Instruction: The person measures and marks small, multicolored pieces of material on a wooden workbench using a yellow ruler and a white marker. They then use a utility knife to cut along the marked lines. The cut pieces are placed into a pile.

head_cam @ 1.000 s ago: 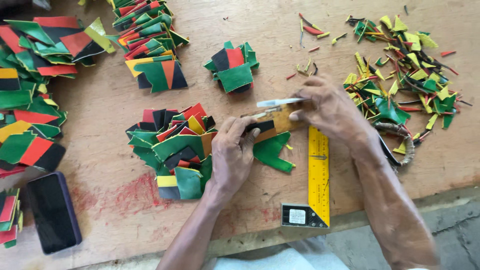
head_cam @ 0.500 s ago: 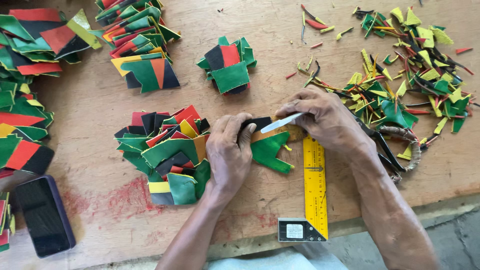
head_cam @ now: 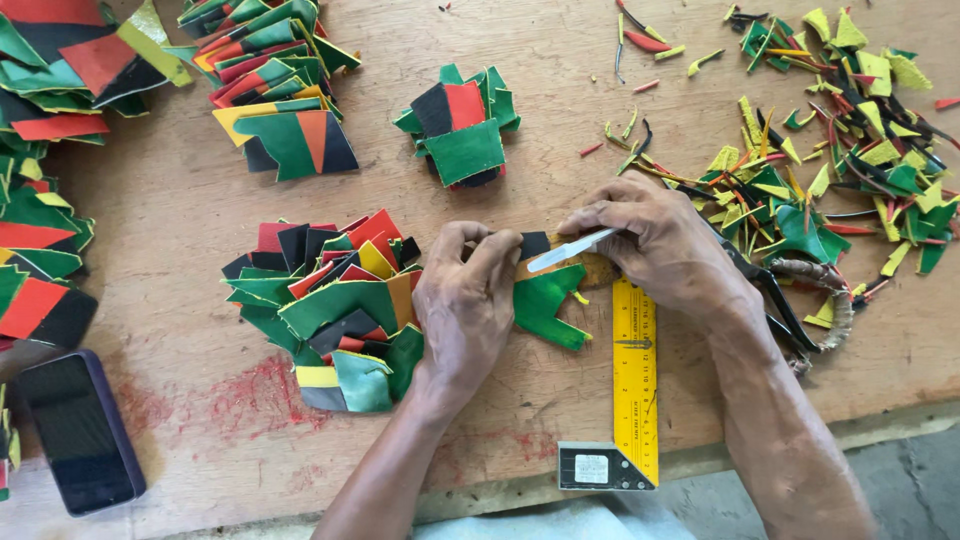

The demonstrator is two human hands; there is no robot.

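At centre frame, the left hand [head_cam: 465,305] pressed flat on a green leather piece [head_cam: 545,305], fingers closed over a tan template [head_cam: 590,268] to steady it, while the right hand [head_cam: 665,250] pinched a white marking pen [head_cam: 570,250] along its edge, beside the yellow metal square ruler [head_cam: 635,380].

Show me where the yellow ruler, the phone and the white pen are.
yellow ruler [head_cam: 635,385], head view, middle of the blade.
phone [head_cam: 77,428], head view, centre of the dark screen.
white pen [head_cam: 570,250], head view, shaft left of the right hand's fingers.
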